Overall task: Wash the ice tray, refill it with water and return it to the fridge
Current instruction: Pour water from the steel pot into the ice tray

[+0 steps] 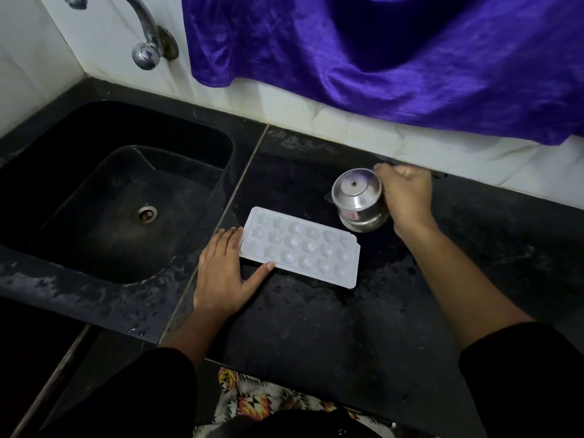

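1. ice tray (300,248) – white, lying flat on the black counter (316,327), just right of the sink (189,137); shaped pockets face up. whether they hold water cannot be told.
2. your left hand (224,273) – flat on the counter with fingers straight, fingertips against the tray's left short end and thumb spread along its near long edge; it grasps nothing.
3. your right hand (406,194) – fingers curled round the right side of a steel pot (357,197), gripping it.
4. steel pot – lidded, with a small knob on top, just behind the tray's right end; resting on the counter or just lifted, cannot tell.
5. sink – black, with a round drain (147,214) in its floor; a metal tap (145,30) is fixed to the white wall above it.
6. purple cloth (379,58) – hanging over the wall behind the counter.
7. sleeves (521,358) – black, on both your forearms.
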`<state>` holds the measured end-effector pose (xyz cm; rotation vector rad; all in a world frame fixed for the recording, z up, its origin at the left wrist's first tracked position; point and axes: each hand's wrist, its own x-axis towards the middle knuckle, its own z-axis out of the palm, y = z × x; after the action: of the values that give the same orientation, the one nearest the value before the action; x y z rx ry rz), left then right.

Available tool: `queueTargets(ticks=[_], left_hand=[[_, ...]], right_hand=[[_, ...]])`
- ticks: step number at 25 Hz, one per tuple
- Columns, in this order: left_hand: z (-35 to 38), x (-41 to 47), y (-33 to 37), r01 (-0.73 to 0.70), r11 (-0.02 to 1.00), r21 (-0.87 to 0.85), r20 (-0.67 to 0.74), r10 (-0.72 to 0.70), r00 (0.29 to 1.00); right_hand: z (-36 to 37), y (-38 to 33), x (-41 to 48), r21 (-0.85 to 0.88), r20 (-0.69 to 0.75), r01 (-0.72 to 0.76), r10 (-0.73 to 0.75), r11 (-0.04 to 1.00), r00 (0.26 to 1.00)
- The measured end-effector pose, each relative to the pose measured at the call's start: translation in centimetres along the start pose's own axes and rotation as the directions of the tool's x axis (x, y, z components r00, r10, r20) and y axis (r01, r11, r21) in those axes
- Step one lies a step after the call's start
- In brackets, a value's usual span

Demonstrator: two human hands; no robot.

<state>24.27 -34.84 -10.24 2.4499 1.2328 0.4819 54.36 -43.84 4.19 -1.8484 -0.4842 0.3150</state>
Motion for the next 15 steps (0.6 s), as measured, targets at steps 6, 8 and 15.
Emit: queueTargets(ticks=[6,8,15], left_hand=[[0.0,0.0,0.0,-0.005,1.0,-0.011,-0.014,0.005,1.0],[0.0,0.0,0.0,-0.005,1.0,-0.008,-0.013,0.005,1.0],[0.0,0.0,-0.1,0.0,1.0,-0.004,-0.011,0.0,1.0]], right_hand=[[2.5,-1.0,-0.7,-0.502,0.115,0.253,-0.227,0.827,0.967],[3.2,-1.4,-1.0,-0.556,0.134,0.293,-0.264,0.778,0.955],[3.2,-0.4,-0.5,-0.454,0.084,0.185,-0.165,0.872,0.983]])
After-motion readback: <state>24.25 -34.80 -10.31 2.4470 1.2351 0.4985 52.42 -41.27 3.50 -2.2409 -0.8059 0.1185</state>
